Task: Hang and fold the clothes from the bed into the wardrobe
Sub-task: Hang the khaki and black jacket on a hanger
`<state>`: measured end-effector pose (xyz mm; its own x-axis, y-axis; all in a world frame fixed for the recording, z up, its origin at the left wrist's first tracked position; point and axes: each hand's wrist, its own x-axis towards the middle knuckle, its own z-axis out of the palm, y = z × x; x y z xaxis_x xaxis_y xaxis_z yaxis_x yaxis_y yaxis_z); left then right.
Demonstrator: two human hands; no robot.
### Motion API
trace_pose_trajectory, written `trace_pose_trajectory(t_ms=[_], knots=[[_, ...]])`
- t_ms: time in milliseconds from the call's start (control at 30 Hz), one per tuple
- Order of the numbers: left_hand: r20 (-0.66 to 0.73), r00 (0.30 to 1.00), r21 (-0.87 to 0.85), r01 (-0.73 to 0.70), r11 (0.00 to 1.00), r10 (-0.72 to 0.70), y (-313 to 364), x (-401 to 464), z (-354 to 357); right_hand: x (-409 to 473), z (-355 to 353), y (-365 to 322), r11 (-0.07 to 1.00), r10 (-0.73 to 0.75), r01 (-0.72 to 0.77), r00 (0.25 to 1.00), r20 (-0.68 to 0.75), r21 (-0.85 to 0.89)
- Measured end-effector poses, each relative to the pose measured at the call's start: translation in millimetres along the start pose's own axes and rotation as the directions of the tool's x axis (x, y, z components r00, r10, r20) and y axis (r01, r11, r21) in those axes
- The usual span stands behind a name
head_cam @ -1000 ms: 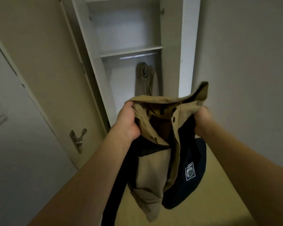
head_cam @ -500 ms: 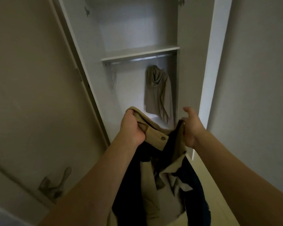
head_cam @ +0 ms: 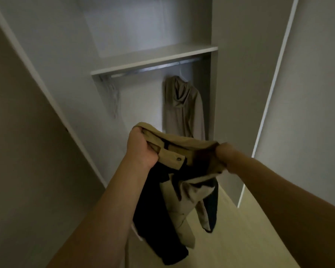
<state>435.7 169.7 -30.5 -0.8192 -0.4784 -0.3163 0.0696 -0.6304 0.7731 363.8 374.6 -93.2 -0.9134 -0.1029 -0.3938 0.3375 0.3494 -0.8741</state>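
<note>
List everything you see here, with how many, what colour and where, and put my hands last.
Wardrobe: one, white, open, ahead.
Shelf: one, white, across the wardrobe.
Rail: one, metal, just under the shelf.
Hooded top: one, beige, hanging at the rail's right end.
Pale garment: one, greyish, hanging at the rail's left end; blurred.
Jacket: one, tan and dark navy, held up before the wardrobe.
Floor: pale yellow, lower right.
Hands: left hand and right hand each grip the jacket's top edge.

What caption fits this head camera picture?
Both hands, left and right, hold a tan jacket before the wardrobe, hoodie hanging inside.
</note>
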Motion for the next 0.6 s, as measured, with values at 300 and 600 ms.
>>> trace_pose_trajectory(t_ms=[300, 600], knots=[[-0.089, 0.996, 0.042, -0.017, 0.999, 0.021, 51, 183, -4, 154, 74, -146, 0.858, 0.080, -0.105, 0.994, 0.072, 0.504], [-0.250, 0.968, 0.611, 0.186, 0.769, -0.035, 81, 324, -5, 285, 144, -245, 0.898, -0.046, -0.026, 0.987, 0.151, 0.439]])
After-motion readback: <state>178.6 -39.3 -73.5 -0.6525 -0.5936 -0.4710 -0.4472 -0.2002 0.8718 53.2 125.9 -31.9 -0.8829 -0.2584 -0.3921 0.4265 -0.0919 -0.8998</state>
